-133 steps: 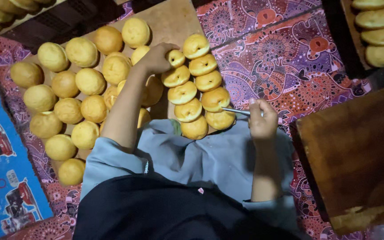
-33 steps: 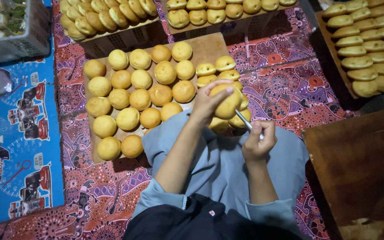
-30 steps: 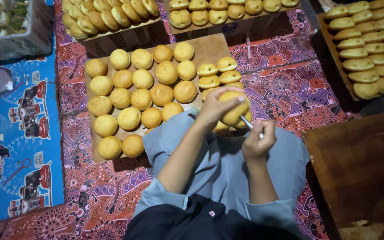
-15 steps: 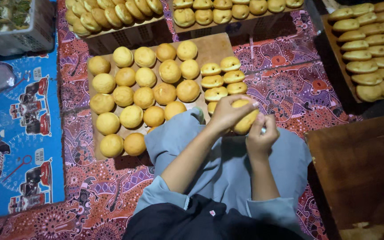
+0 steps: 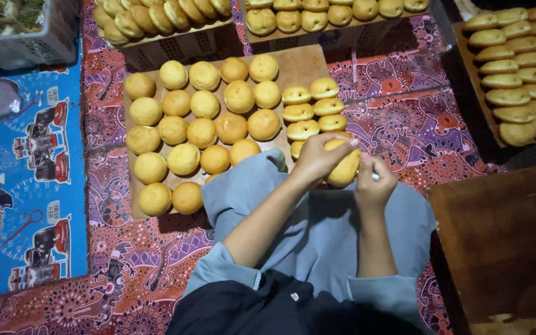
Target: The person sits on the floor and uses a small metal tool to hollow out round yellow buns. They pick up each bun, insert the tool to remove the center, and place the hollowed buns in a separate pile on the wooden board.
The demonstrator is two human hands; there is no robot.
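My left hand (image 5: pixel 316 159) grips a round golden bun (image 5: pixel 344 169) above my lap. My right hand (image 5: pixel 374 181) is closed around a thin metal tool (image 5: pixel 375 177), and its tip meets the bun's right side. Just beyond my hands lies a wooden board (image 5: pixel 296 67). It carries several whole round buns (image 5: pixel 205 103) on its left. A short double column of slit buns (image 5: pixel 309 111) fills its right part. My knees in grey cloth (image 5: pixel 342 229) cover the board's near edge.
Trays of finished buns stand at the back left (image 5: pixel 156 15), the back middle (image 5: pixel 317 13) and the right (image 5: pixel 519 62). A brown wooden box (image 5: pixel 504 242) sits at my right. A blue printed mat (image 5: pixel 26 186) and a grey basket (image 5: pixel 26 43) lie left, on patterned red cloth (image 5: pixel 417 124).
My left hand lifted a bun off the board and drew it back toward my lap. My right hand brought the tool up against it.
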